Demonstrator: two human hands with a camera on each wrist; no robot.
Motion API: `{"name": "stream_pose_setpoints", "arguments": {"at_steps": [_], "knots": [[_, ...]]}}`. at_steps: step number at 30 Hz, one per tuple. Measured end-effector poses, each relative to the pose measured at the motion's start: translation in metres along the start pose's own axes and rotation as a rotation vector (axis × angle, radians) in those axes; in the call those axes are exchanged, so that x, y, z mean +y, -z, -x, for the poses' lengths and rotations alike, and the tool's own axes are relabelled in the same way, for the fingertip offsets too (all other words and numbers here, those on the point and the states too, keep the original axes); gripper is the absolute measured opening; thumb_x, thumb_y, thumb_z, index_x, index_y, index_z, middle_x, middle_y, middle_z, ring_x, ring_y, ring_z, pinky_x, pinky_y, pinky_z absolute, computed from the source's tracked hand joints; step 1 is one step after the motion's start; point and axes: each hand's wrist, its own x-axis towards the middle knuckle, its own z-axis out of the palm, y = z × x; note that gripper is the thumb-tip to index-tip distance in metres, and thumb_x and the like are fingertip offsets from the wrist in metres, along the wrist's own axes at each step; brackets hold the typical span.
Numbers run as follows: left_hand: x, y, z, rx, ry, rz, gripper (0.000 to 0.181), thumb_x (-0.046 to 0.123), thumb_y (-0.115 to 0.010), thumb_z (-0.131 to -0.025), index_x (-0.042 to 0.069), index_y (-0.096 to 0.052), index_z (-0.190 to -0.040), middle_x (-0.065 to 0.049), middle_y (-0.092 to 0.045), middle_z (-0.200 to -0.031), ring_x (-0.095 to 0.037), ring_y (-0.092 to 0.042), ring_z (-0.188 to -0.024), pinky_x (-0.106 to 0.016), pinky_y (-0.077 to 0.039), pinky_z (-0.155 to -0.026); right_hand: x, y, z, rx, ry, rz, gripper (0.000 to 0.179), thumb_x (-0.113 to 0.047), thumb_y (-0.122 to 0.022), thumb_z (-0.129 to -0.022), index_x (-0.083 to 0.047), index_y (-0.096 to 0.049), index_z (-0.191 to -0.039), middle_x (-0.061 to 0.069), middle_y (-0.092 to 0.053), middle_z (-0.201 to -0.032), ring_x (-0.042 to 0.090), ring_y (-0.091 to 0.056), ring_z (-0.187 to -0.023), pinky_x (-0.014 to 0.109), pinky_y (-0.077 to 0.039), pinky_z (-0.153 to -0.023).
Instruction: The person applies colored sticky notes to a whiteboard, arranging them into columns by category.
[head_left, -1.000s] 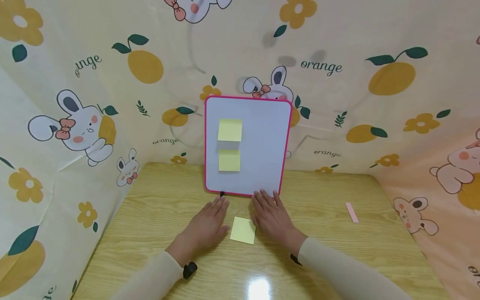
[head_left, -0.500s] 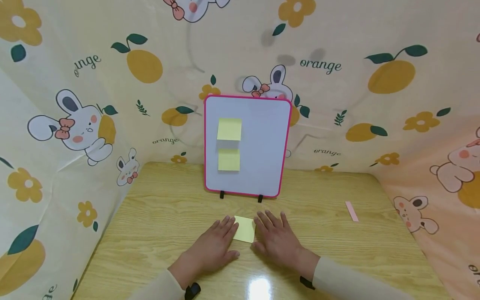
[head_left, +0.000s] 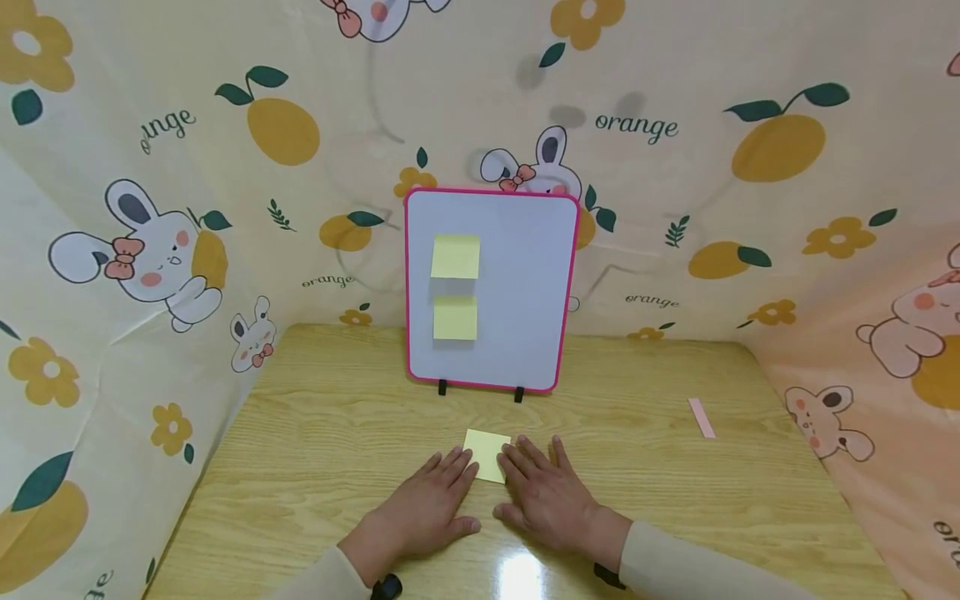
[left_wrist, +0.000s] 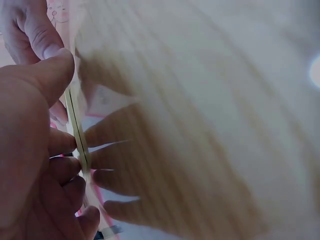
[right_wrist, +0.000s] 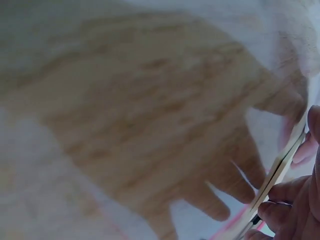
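A yellow sticky note pad (head_left: 486,454) lies on the wooden table between my two hands. My left hand (head_left: 427,507) rests with extended fingers at its left edge. The fingers of my right hand (head_left: 553,500) lie straight, their tips over the right edge. Both thumbs point inward below the pad, apart from each other. Seen edge-on in the left wrist view, the pad (left_wrist: 79,132) is thin, with the table's reflection beside it. The right wrist view shows the pad (right_wrist: 277,170) against my fingertips.
Behind the hands a pink-framed whiteboard (head_left: 517,283) stands on small black feet. Two yellow sticky notes, an upper note (head_left: 455,257) and a lower note (head_left: 455,318), are stuck on its left half. A pink paper strip (head_left: 702,418) lies to the right. Patterned cloth (head_left: 480,83) encloses the table.
Both hands have drawn back from the whiteboard's lower edge to the pad. In the last half second, my right fingers have moved left onto the pad's right edge.
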Motion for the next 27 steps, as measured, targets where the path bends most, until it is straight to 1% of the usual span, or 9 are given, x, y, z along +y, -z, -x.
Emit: {"name": "stream_pose_setpoints", "arguments": {"at_steps": [8,18,22,27], "knots": [[-0.006,-0.001,0.001,0.022,0.014,-0.019,0.080,0.059,-0.053,-0.106,0.005,-0.038,-0.163,-0.015,-0.030,-0.173,-0.031,-0.027,-0.161,-0.049,-0.028,-0.131,-0.001,-0.002,-0.007,0.013,0.013,0.022,0.076,-0.063,-0.041,-0.108,-0.010,-0.039,-0.164,0.008,-0.038,-0.170,0.034,-0.029,-0.160,0.075,-0.022,-0.124],[-0.018,0.000,0.004,0.039,0.044,0.007,0.080,0.056,-0.056,-0.105,0.002,-0.040,-0.162,-0.016,-0.032,-0.172,-0.032,-0.029,-0.160,-0.050,-0.029,-0.131,-0.005,-0.003,-0.024,0.016,0.036,0.048,0.077,-0.063,-0.041,-0.108,-0.010,-0.038,-0.164,0.008,-0.037,-0.170,0.034,-0.029,-0.160,0.073,-0.022,-0.125],[-0.022,0.000,0.006,0.042,0.057,0.027,0.080,0.056,-0.056,-0.105,0.002,-0.039,-0.162,-0.017,-0.031,-0.172,-0.032,-0.028,-0.161,-0.051,-0.028,-0.131,-0.006,-0.005,-0.032,-0.002,0.035,0.053,0.079,-0.065,-0.038,-0.108,-0.011,-0.035,-0.165,0.007,-0.034,-0.172,0.033,-0.026,-0.161,0.072,-0.021,-0.126],[-0.028,0.001,0.007,0.043,0.072,0.044,0.080,0.055,-0.057,-0.105,0.001,-0.038,-0.162,-0.018,-0.031,-0.172,-0.032,-0.029,-0.160,-0.051,-0.028,-0.131,-0.007,-0.005,-0.041,-0.017,0.041,0.064,0.079,-0.066,-0.037,-0.108,-0.012,-0.033,-0.166,0.006,-0.033,-0.173,0.031,-0.026,-0.162,0.070,-0.022,-0.127]]}}
